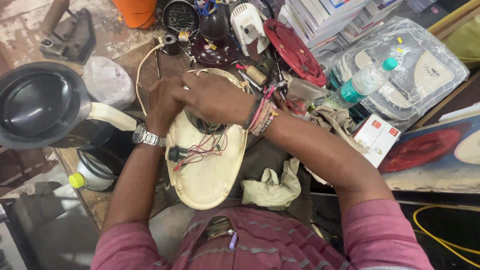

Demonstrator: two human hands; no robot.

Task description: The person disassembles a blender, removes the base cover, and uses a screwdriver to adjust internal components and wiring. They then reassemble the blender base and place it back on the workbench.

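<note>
Cream appliance housing (207, 170), oval, lying open-side up at the near edge of the cluttered wooden workbench (125, 60), just in front of the person's lap; red and dark wires (207, 145) and a black socket fitting (176, 153) lie exposed inside it. Both hands work at the far end of the shell. Right hand (215, 97), curled narrow over the dark cavity; whether its fingertips pinch a part cannot be told. Left hand (162, 97), wearing a metal wristwatch (147, 136), closed against the housing rim and steadying it.

Judged from this view, the step goes best with the left hand keeping the shell flat and still while the right works by small movements, clear of the thin wires so none tears from its joint.

Surroundings, largest first: black jar with cream handle (42, 102) at left; plastic-wrapped appliance (415, 65) at right; red round disc (294, 50) and stacked boxes (325, 12) behind; water bottle with teal cap (362, 82); crumpled rag (272, 185) beside the housing; small white and red carton (377, 137).
</note>
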